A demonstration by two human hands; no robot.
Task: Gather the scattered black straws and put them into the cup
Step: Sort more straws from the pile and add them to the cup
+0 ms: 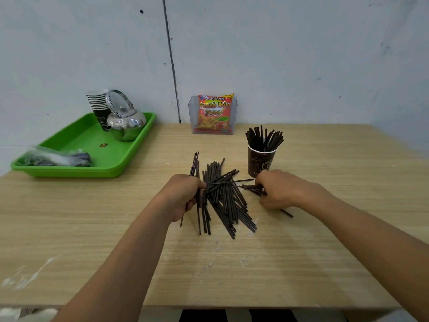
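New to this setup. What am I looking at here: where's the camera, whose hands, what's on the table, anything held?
No robot: one head-worn camera looks down at a person's bare hands. Black straws lie heaped on the wooden table. The left hand has its grip round several at the heap's left edge; the right hand curls round a few beside the paper cup, which already holds a bunch upright. Behind: a green tray with a kettle and stacked cups, and a snack bag in a clear box.
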